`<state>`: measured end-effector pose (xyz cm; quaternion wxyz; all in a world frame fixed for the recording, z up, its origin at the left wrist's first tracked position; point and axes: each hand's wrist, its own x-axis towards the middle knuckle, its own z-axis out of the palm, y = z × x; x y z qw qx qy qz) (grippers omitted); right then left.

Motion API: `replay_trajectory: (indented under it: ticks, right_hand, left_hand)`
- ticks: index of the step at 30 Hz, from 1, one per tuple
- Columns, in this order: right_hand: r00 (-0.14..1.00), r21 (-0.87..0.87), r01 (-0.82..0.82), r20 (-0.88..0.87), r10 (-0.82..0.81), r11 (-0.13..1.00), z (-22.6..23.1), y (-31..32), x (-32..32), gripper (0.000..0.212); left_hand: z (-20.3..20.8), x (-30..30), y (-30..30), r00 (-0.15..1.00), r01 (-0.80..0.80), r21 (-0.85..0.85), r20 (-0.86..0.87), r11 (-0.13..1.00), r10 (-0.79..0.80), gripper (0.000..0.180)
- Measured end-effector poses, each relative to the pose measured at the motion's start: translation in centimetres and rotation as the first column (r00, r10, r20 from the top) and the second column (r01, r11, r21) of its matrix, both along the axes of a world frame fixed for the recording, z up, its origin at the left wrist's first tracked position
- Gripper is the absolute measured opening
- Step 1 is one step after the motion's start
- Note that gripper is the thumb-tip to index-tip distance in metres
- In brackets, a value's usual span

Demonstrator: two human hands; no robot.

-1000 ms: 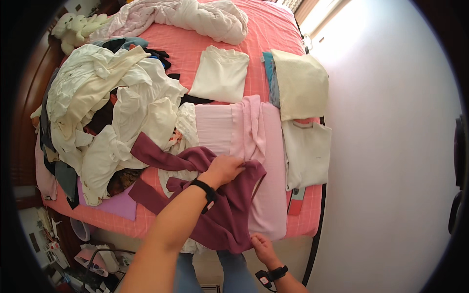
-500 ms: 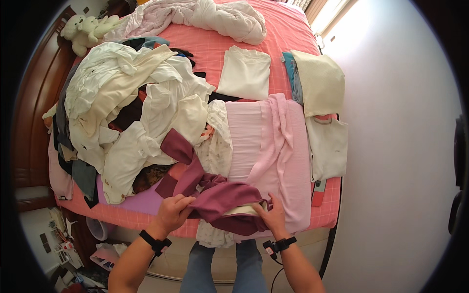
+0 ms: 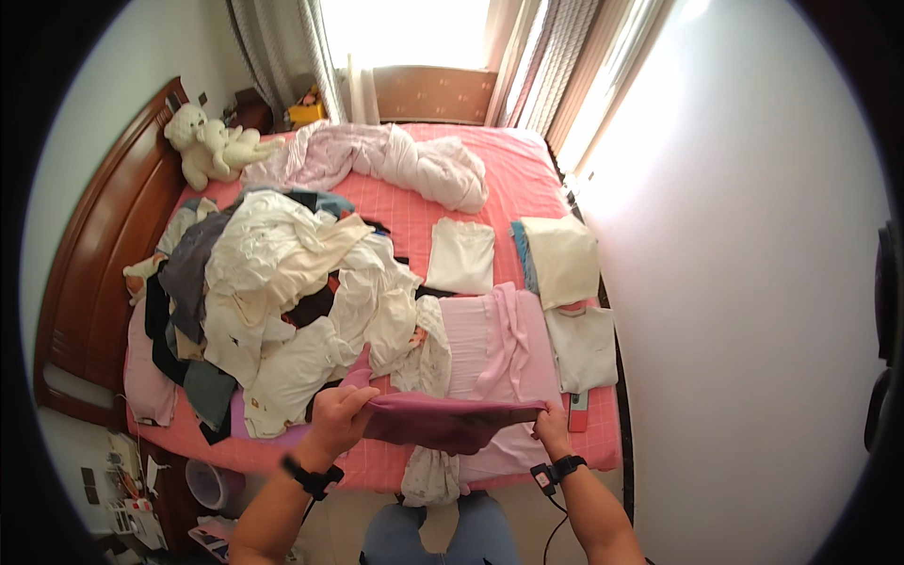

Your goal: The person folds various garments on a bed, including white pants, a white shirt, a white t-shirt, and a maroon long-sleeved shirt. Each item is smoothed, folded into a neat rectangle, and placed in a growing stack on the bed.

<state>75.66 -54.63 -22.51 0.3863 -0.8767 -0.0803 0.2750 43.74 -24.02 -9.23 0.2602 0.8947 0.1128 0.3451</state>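
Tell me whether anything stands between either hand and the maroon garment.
Nothing visible does: the left hand grips the maroon garment toward its left side, the right hand its right end. The clothes heap lies beyond and leftward, blocking neither grip.

Plush bears (image 3: 218, 146): two, cream, far beyond the left hand (image 3: 339, 418), off to its left.
Headboard (image 3: 102, 264): glossy brown wood, well left of the left hand.
Duvet (image 3: 414, 162): pale pink, bunched, well beyond both hands.
Window (image 3: 410, 33): glaring white, farther still beyond the hands.
Bucket (image 3: 209, 486): pale purple, lower than the left hand, to its left.
Flat item (image 3: 579, 420): red and grey, just right of the right hand (image 3: 553, 424).
Wall (image 3: 753, 301): white, farther right of the right hand.
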Motion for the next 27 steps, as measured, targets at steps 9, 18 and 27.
replay_trajectory:
  ticks: [9, 18, 27]
  right_hand:
    - [0.819, 0.574, -0.186, 0.539, -0.197, 0.797, 21.6, -2.9, 0.5, 0.02]
    - [0.963, 0.745, -0.126, 0.25, -0.098, 0.655, 24.3, -2.1, 0.6, 0.04]
    - [0.92, 0.644, -0.307, 0.389, 0.045, 0.701, 36.6, -6.2, 2.8, 0.028]
  left_hand:
    - [23.0, -2.1, -1.7, 0.952, -0.108, 0.043, 0.291, 0.993, 0.091, 0.014]
    - [34.2, 0.6, -4.2, 0.965, -0.08, -0.286, 0.218, 0.955, 0.146, 0.013]
    - [32.6, -1.1, -3.4, 0.988, -0.109, -0.412, 0.058, 0.905, 0.145, 0.01]
